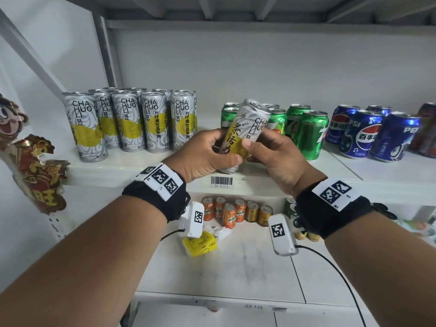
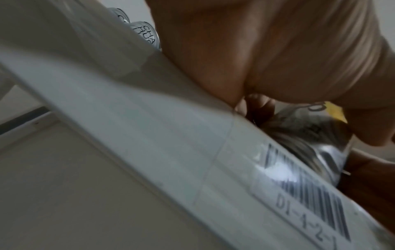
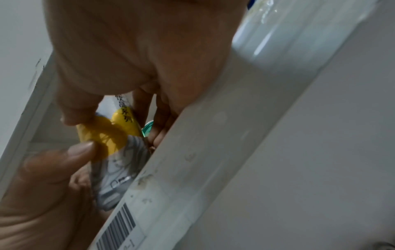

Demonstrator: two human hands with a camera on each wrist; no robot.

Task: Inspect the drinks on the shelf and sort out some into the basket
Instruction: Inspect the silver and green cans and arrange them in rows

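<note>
A tall silver and yellow Cha Huo Li can (image 1: 245, 128) is held tilted, top leaning right, above the front edge of the white shelf (image 1: 146, 166). My left hand (image 1: 212, 149) grips its lower part from the left and my right hand (image 1: 271, 149) grips it from the right, thumb on the yellow label. The same can (image 3: 119, 148) shows between both hands in the right wrist view, and its silver base (image 2: 310, 140) shows in the left wrist view. Several matching cans (image 1: 132, 121) stand at the shelf's left. No basket is in view.
Green 7UP cans (image 1: 306, 133) stand behind the held can and blue Pepsi cans (image 1: 372, 135) to the right. On the shelf below are small orange soda cans (image 1: 228, 213) and a yellow carton (image 1: 199, 243). A cartoon cut-out (image 1: 35, 161) hangs at left.
</note>
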